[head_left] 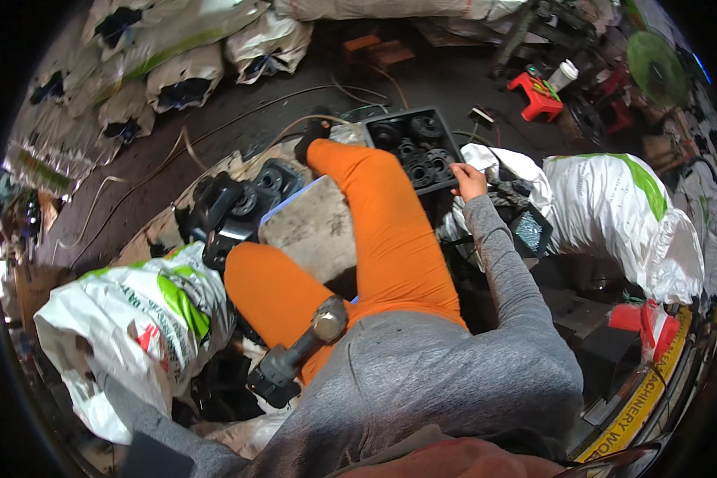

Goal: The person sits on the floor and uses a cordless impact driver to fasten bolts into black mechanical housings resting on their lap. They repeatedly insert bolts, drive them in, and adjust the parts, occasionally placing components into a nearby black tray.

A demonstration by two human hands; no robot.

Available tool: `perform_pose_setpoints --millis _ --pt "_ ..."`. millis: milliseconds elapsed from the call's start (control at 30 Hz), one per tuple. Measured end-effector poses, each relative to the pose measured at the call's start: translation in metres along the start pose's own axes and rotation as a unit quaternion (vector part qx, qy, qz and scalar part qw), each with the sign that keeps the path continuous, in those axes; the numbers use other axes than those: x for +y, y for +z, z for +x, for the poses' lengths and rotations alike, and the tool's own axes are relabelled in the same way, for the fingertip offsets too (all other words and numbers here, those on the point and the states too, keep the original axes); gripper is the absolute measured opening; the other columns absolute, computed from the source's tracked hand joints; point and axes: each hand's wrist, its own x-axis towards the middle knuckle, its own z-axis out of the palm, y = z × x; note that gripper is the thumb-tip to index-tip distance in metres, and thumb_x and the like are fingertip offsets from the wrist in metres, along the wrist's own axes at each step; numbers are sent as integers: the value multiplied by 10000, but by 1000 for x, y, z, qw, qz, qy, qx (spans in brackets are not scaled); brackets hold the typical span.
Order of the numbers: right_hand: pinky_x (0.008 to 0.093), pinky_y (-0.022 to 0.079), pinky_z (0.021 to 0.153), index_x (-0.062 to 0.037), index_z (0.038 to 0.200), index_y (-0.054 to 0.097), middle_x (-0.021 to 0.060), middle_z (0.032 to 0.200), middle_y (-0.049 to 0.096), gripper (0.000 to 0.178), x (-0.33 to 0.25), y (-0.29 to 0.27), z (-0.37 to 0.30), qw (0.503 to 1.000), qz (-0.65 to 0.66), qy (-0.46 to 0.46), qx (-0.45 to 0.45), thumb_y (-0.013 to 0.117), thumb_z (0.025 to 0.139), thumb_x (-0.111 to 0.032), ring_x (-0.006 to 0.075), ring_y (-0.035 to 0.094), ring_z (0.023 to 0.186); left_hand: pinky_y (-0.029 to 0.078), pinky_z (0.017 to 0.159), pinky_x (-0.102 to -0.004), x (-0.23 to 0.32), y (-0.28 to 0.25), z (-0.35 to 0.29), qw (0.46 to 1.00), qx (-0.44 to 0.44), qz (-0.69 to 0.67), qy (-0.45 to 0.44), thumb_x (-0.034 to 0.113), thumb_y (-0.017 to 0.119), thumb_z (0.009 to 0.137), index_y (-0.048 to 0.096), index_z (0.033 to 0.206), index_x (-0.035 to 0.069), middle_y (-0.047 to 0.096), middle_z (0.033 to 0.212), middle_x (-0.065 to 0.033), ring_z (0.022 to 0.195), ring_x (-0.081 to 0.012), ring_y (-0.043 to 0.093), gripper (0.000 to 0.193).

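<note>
My right hand (469, 182) reaches forward, its fingers curled over the near right corner of a black tray (384, 118) that holds several black round parts (419, 151). A hammer (299, 354) with a metal head and a dark handle lies across my lap, on my orange trousers (390, 239), with no hand on it. My left sleeve runs down to the lower left, and the left hand is hidden from view. A flat grey stone block (315, 227) sits between my legs, with more black moulded parts (231, 209) just left of it.
White sacks lie to my left (135, 319), to my right (621, 207) and along the far side (187, 76). Cables cross the dark floor. A red stool (538, 95) and a white cup (564, 75) stand at the back right.
</note>
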Motion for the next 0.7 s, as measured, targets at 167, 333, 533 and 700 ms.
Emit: perform_pose_setpoints --millis 167,333,533,700 --pt "375 564 675 -147 1109 704 112 930 696 320 61 -31 55 981 -184 7 55 687 853 -338 239 678 787 413 1034 -385 -34 -52 -55 995 61 26 -68 262 539 945 522 1345 38 576 1298 -215 1215 -346 543 458" --pt "419 490 909 -99 1145 685 164 1065 696 543 60 7 108 897 -440 25 -33 708 781 -502 321 651 1034 433 1002 -376 54 -128 -159 933 276 -224 57 167 557 889 549 1317 41 581 1280 -190 1168 -319 561 446" --pt "396 528 727 -43 888 728 134 872 716 477 97 -34 159 900 -430 -63 -24 812 689 -468 279 690 795 463 953 -363 306 -150 -222 666 116 -587 445 36 591 799 587 1277 49 588 1253 -154 1098 -277 589 479" --pt "283 450 535 -47 922 646 0 623 532 287 3 1 79 968 -164 -189 -19 803 775 -237 99 491 558 516 798 -368 480 -53 -243 748 204 -337 535 -50 644 650 622 1266 138 602 1127 -113 925 -289 608 644"
